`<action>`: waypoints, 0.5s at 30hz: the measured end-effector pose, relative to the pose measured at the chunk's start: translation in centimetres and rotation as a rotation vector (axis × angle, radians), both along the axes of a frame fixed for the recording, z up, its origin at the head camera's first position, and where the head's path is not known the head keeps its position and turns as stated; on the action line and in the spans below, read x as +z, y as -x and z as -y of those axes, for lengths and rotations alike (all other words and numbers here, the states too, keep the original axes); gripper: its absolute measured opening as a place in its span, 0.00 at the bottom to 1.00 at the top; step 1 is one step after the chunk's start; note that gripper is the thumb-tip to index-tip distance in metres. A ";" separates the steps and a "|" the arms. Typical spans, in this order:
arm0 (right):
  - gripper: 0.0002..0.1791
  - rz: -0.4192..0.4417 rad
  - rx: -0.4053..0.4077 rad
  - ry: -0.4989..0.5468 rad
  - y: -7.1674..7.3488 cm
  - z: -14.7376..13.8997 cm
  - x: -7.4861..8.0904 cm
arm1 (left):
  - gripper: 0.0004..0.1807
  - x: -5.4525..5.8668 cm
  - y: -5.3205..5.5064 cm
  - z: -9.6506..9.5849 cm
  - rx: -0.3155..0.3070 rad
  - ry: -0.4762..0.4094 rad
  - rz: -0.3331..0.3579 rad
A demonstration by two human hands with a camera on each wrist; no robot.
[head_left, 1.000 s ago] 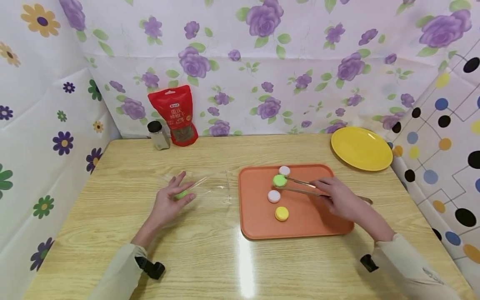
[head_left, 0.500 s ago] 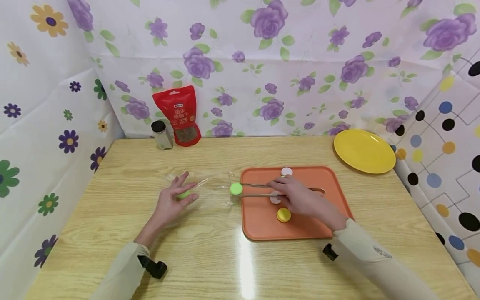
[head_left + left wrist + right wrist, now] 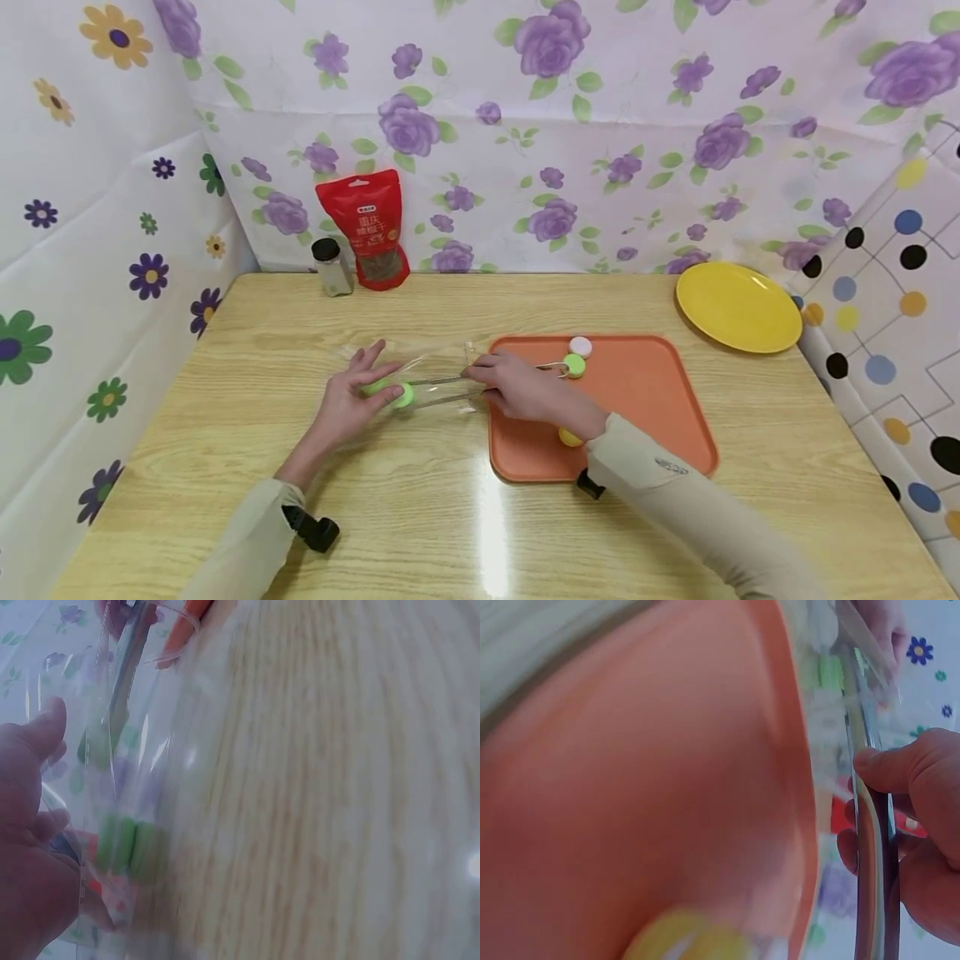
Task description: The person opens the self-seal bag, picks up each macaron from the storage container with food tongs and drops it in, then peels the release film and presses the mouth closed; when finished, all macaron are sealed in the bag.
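My left hand [image 3: 347, 404] holds a clear plastic bag [image 3: 438, 360] that lies toward the right, its mouth near the tray. A green macaron [image 3: 124, 844] shows inside the bag in the left wrist view. My right hand [image 3: 528, 392] grips metal tongs [image 3: 866, 832] between thumb and fingers. The tongs' arms reach into the bag, and a second green macaron [image 3: 405, 395] is at their tips, close to my left thumb. On the orange tray [image 3: 637, 467] sit a pale pink macaron [image 3: 580, 347] and another green one. A yellow macaron [image 3: 569, 437] is partly hidden by my right wrist.
A yellow plate [image 3: 738, 307] rests at the back right. Toward the back left stand a red pouch [image 3: 367, 225] and a jar with a black lid [image 3: 332, 268]. Patterned cloth hangs behind and along both sides of the wooden table [image 3: 420, 517].
My right hand has carried the green macaron in the tongs leftward from the tray into the bag. My left hand has stayed nearly in place with the bag.
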State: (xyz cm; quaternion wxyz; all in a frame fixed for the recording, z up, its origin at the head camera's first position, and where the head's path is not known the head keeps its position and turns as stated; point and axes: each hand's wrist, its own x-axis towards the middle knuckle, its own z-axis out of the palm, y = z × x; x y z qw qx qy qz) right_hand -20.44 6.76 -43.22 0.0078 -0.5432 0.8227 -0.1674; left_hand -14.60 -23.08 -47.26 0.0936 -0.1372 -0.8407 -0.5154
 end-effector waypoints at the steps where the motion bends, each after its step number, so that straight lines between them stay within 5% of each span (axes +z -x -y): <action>1: 0.20 -0.004 0.009 -0.006 0.0 0.5 0.0 | 0.19 0.0 0.0 0.0 0.002 -0.002 0.003; 15: 0.17 0.004 0.058 0.022 0.5 4.4 -0.8 | 0.17 0.2 0.0 -0.7 0.003 -0.038 -0.040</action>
